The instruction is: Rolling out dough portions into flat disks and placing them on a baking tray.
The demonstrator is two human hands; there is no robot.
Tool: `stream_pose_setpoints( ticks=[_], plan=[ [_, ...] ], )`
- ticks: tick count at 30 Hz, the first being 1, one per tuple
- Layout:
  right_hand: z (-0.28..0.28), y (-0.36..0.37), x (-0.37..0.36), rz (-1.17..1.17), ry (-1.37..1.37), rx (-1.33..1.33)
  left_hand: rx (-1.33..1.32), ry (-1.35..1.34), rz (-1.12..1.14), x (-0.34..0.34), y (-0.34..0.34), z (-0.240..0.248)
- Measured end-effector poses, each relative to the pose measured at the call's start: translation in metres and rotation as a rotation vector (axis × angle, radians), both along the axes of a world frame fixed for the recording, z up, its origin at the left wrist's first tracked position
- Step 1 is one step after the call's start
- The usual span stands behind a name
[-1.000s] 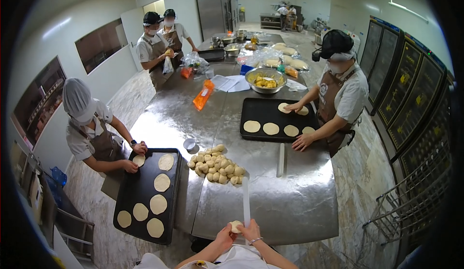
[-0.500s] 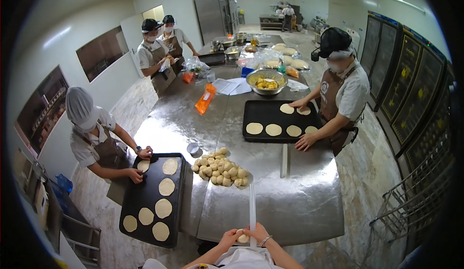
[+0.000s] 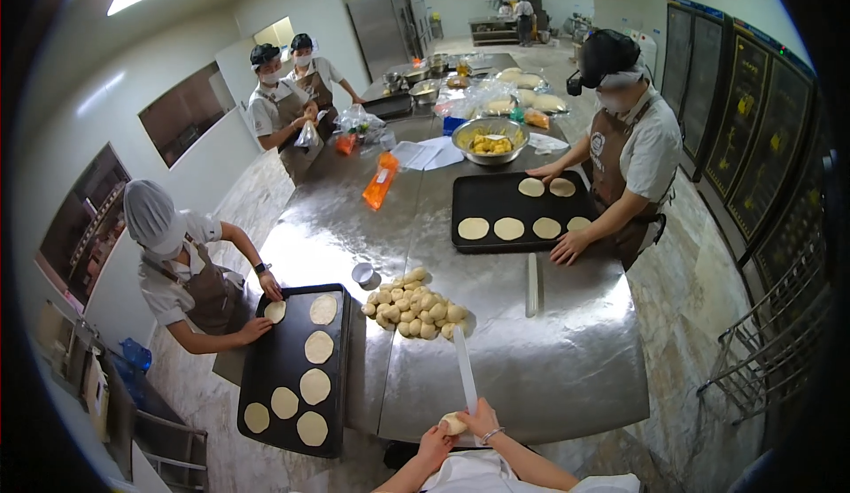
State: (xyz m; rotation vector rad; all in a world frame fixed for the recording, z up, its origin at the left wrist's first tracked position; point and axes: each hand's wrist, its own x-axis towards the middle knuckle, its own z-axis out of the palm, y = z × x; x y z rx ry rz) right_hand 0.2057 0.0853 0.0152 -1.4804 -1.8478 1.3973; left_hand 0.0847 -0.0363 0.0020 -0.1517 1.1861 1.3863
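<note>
Left hand (image 3: 436, 444): cupped around the near side of a dough ball (image 3: 454, 423) at the table's near edge, fingers curled on it, so the piece cannot slide.
Right hand (image 3: 482, 418): closed over the same dough ball from its 3 o'clock side; with both hands pressing together, the piece is held for shaping, as I judge it.
Dough ball: pale, round, between the two hands, at 6 o'clock on the steel table (image 3: 567, 360).
White rolling stick (image 3: 465, 367): lies at 12 o'clock from the hands, pointing away, within easy reach.
Dough pile (image 3: 412, 303): a heap of small balls further out at 12 o'clock, central so all workers can draw from it.
Small cup (image 3: 362, 273): at 10 o'clock of the pile; contents cannot be told.
Left tray (image 3: 332, 378): black, at 9 o'clock, bears flattened discs in loose rows; a co-worker's hands rest at its far end.
Far tray (image 3: 482, 194): black, at 1 o'clock, holds six discs; another co-worker leans on it.
Metal bowl (image 3: 489, 139): beyond it, holds yellow filling.
</note>
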Motion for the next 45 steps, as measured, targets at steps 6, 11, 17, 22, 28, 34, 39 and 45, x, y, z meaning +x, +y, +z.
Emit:
stream_pose_setpoints(
  ticks=[6,11,17,22,28,34,39,45],
  plan=[
    [-0.016,0.004,0.008,0.012,0.174,-0.153,-0.01,0.247,-0.09,-0.003,0.004,0.008],
    [0.001,0.001,0.004,0.143,0.213,-0.278,0.046,0.352,-0.171,-0.006,-0.009,0.035],
    [0.01,0.006,0.021,-0.018,0.063,-0.129,-0.049,-0.229,-0.193,0.0,0.029,0.046],
    [0.022,0.006,0.019,-0.09,-0.086,-0.072,0.074,-0.119,-0.218,0.006,0.037,0.023],
    [0.018,0.017,0.024,-0.1,-0.121,-0.028,-0.145,-0.17,0.082,-0.008,0.046,0.012],
    [-0.012,0.033,0.087,-0.214,-0.153,-0.123,-0.062,0.526,-0.1,-0.059,0.051,0.046],
    [-0.023,0.036,0.108,-0.356,0.184,-0.34,0.009,1.661,-0.616,-0.065,0.056,0.045],
    [-0.013,0.043,0.092,-0.386,0.062,-0.273,-0.039,2.054,-0.974,-0.013,0.024,0.002]
  ],
)
